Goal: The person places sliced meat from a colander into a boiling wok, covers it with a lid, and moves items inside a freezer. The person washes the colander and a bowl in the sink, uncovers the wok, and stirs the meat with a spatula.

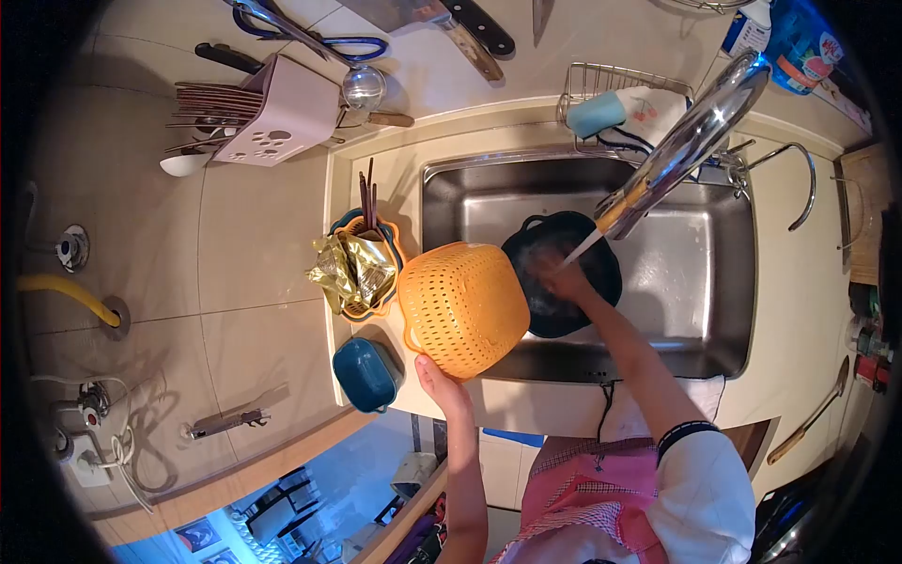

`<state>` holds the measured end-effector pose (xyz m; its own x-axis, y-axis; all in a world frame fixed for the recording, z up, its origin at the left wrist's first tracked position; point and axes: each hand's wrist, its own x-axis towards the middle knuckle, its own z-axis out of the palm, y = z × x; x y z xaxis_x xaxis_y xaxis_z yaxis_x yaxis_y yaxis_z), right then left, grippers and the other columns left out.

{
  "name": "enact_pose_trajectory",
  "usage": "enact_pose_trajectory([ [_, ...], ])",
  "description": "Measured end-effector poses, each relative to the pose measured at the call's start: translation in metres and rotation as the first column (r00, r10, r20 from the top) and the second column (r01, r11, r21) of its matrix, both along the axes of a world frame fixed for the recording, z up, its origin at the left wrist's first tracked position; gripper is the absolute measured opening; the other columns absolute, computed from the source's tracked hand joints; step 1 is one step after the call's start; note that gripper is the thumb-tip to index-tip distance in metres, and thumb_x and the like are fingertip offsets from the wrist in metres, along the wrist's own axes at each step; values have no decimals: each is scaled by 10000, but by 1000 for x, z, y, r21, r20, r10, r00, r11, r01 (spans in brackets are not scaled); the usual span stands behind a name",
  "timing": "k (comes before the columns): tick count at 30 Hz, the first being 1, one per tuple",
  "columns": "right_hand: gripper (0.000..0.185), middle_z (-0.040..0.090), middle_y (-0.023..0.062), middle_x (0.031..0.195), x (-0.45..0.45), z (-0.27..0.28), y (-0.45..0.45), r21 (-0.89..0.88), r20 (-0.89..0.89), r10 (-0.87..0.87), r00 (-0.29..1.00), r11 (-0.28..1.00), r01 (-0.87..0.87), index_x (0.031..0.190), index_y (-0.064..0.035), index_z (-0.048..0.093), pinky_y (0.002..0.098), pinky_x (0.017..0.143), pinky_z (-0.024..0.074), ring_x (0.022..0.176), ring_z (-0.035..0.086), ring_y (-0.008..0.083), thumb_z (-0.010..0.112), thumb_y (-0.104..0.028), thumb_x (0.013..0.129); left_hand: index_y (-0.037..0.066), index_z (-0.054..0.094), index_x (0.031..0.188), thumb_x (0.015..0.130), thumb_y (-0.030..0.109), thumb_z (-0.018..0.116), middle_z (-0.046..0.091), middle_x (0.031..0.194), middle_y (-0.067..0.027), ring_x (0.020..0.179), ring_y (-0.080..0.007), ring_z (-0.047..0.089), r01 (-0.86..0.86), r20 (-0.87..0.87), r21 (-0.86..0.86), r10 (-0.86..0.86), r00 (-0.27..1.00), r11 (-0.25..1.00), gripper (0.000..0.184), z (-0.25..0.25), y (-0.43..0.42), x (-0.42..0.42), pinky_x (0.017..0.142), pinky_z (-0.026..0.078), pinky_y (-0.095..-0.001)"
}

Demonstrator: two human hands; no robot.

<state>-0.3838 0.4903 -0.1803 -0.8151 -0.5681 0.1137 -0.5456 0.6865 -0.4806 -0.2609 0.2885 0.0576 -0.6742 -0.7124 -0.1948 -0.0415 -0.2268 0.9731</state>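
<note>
My left hand [437,385] grips the near rim of an orange colander [465,310], closed on it. The colander is tilted, with its perforated underside turned up, beside the sink's left edge. In the steel sink [686,329] sits a dark basin [584,315]. Reaching into that basin is my right hand [561,275], under the water running from the faucet [686,141]. Water and motion blur its fingers, so I cannot make out their shape or whether they hold anything.
Left of the sink stand an orange-rimmed container with gold foil wrappers [355,268] and a small blue tub [365,374]. A pink utensil holder [282,117] holds chopsticks. Behind lie a cleaver [399,11] and a black-handled knife [479,26]. A wire rack [611,80] borders the sink.
</note>
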Motion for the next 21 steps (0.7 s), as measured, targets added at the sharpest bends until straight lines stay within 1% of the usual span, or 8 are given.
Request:
enact_pose_trajectory([
  [1,532,336,106,1296,2,0,-4,-1,-1,3,1000,1000,-3,1220,-211,423,604,958,157,1231,252,344,557,-226,705,32,443,1058,911,338,386,535,1042,-82,944,-166,533,53,5,16,-53,999,998,344,0,-3,5,816,438,-316],
  [3,529,328,94,1307,7,-3,-19,38,-13,-189,982,981,189,1229,-185,417,614,957,140,1231,256,332,548,-217,717,30,436,1097,910,338,384,526,1082,-83,981,-174,526,108,6,26,-108,994,994,365,0,-6,5,838,433,-328],
  [7,529,318,89,1313,-7,-8,-25,21,96,-17,995,1000,15,1239,-183,410,637,945,118,1228,248,348,535,-226,726,32,435,1099,915,338,367,533,1073,-88,970,-179,534,88,15,33,-88,996,996,363,-2,-5,10,831,438,-332],
  [9,508,347,78,1296,3,-5,-40,7,-46,-304,952,953,304,1222,-164,421,630,951,114,1220,276,314,520,-251,731,33,434,1100,915,339,366,532,1076,-90,974,-181,533,112,25,37,-113,993,993,364,-2,-5,12,833,437,-336],
  [13,503,330,109,1302,-6,-3,-49,194,-47,-61,997,979,69,1224,-156,414,630,950,114,1221,259,340,497,-291,746,46,440,1028,910,333,390,543,1009,-81,905,-162,551,58,8,63,-58,998,996,314,-5,-1,15,782,457,-308],
  [15,528,368,90,1273,1,0,-67,81,33,-352,935,934,349,1194,-168,446,628,964,100,1229,254,332,566,-175,680,46,438,1033,910,331,392,541,1013,-81,913,-162,548,73,3,65,-74,997,995,314,-4,-2,15,790,454,-309],
  [19,516,345,126,1275,-10,-6,-71,-4,117,-177,977,984,178,1187,-152,450,632,961,91,1229,233,367,558,-189,684,42,435,1044,911,328,390,539,1022,-89,913,-167,552,46,2,78,-47,999,996,319,-8,-4,16,785,457,-308],
  [21,485,374,83,1265,-6,0,-78,56,20,-364,931,930,363,1194,-163,442,635,951,111,1217,288,306,527,-194,718,41,433,1051,911,327,389,536,1027,-92,919,-168,550,70,10,73,-71,997,995,322,-8,-7,15,785,457,-308],
])
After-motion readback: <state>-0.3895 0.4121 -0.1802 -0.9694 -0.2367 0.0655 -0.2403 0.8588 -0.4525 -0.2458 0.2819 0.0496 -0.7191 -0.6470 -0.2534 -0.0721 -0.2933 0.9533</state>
